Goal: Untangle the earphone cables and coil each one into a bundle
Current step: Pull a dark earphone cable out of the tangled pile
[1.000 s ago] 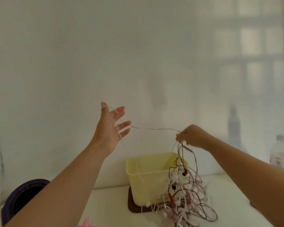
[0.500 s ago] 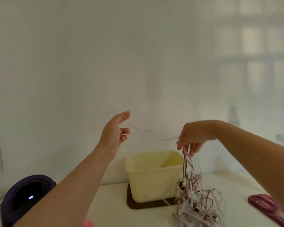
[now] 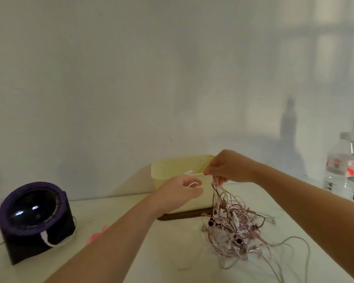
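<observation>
Hands mid-frame, teasing one white cable (image 3: 193, 183) from the earphone tangle (image 3: 233, 227).
The left hand (image 3: 178, 193) curled round a loop of that cable; the right hand (image 3: 228, 168) pinched several strands, and the tangle trailed from it onto the desk (image 3: 131, 242), right of centre, before a yellow tub (image 3: 172, 170). Drawing the cable sideways slowly, with the right pinch held high, would likely let knots slip rather than tighten. Blur hid where the cable entered the knot; loose ends ran off the bottom edge.
</observation>
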Motion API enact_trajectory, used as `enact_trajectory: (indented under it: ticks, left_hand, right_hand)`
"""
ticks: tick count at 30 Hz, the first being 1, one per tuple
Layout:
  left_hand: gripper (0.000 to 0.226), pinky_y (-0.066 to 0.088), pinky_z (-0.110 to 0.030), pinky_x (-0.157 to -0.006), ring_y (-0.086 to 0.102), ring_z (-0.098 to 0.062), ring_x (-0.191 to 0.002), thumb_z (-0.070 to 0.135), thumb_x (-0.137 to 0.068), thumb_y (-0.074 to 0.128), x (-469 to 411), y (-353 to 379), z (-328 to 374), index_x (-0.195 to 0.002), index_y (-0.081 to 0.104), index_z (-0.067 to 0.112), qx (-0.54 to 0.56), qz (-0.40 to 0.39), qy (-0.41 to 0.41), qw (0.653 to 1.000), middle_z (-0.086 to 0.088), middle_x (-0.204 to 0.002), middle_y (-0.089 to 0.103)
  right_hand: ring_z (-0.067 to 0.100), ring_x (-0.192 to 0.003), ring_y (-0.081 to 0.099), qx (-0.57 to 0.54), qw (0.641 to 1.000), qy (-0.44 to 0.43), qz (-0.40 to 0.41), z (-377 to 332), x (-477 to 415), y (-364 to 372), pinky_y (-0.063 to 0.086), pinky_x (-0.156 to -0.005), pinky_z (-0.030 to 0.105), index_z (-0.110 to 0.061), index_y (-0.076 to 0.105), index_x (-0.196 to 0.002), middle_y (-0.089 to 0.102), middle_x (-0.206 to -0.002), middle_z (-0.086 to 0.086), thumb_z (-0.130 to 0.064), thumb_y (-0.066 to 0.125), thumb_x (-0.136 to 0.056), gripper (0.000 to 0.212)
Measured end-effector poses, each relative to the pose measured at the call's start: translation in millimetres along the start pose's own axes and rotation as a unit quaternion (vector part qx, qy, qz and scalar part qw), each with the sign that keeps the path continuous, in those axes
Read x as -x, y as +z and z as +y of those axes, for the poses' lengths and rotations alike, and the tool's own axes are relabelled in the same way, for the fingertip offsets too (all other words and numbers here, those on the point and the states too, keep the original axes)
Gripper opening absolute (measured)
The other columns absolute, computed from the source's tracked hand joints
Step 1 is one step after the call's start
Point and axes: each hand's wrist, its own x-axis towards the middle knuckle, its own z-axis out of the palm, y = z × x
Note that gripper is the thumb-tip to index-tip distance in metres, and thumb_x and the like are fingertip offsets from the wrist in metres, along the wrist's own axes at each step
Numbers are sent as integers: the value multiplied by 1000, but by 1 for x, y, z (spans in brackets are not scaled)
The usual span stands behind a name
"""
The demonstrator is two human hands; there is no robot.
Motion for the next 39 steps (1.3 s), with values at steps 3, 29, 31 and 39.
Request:
enact_trajectory:
  ticks: [3,29,31,39]
  left_hand:
    - [24,44,-23,-85,58,-2,-97,44,-89,58,-5,17,1,-109,62,30,32,11,20,999,15,-108,64]
    - [12,39,-20,-51,40,-7,-47,16,-93,56,1,-59,41,-96,67,12,242,101,92,960,3,-62,47]
    - [18,40,-21,-50,46,-8,-48,14,-97,49,6,-57,33,-96,65,8,284,58,42,956,1,-64,50]
    - [16,40,-19,-52,52,-6,-60,10,-92,56,17,-48,-13,-107,61,10,279,13,-22,960,3,-72,56]
  right_hand:
    - [3,-51,62,-33,999,-17,20,-2,5,3,51,-58,13,-12,72,-75,66,-60,-4,-24,63,-90,21]
    - [9,-61,57,-467,883,-35,37,-38,5,-44,51,-67,21,-7,68,-93,64,-63,-16,-19,57,-92,17]
    - [10,-63,64,-479,878,-19,7,-34,6,-35,54,-67,21,-6,66,-95,61,-61,-12,-19,54,-94,18]
    - [9,-44,22,-386,919,47,-57,-9,7,15,27,-41,17,-6,65,-102,23,-53,-6,-25,44,-99,28]
